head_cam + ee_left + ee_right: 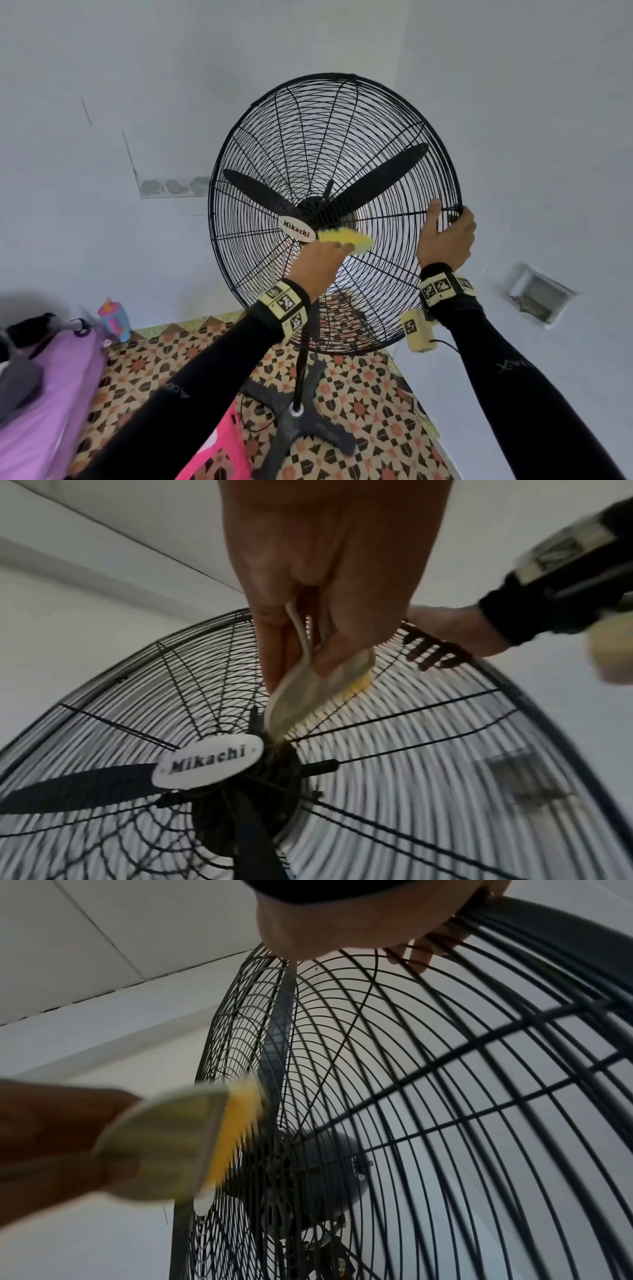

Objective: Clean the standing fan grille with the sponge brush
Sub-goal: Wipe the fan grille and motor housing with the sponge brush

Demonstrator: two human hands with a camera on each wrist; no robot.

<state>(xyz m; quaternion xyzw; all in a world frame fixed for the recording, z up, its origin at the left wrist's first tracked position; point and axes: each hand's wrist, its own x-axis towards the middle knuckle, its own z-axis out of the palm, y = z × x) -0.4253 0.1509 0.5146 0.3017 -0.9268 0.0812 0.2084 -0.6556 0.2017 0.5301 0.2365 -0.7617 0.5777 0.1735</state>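
left hand (318, 569) pinching the sponge brush (318, 688) | brush flat on the fan grille (394, 161), right beside the hub badge (296, 229), long axis pointing rim-ward | right hand (447, 236) clamped on the rim, steadying

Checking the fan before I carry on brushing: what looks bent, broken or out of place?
Nothing stands out. The grille wires look even, the badge sits central, and the base rests flat on the floor.
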